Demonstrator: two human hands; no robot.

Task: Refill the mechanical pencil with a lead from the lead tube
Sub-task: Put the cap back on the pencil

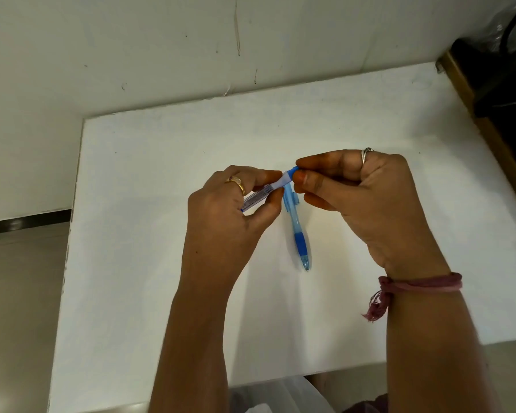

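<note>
A translucent blue mechanical pencil (297, 231) with a darker blue grip lies on the white table (161, 263), tip toward me, its top end hidden under my hands. My left hand (233, 210) grips a slim clear lead tube (265, 192) with a printed label, held above the table. My right hand (364, 189) pinches the tube's blue cap (294, 171) between thumb and forefinger. The two hands nearly meet over the pencil's top.
The white table sits against a pale wall (191, 55) at the back. A dark object (501, 70) stands past the right edge. Clear plastic (280, 394) shows below the table's near edge. Floor lies to the left.
</note>
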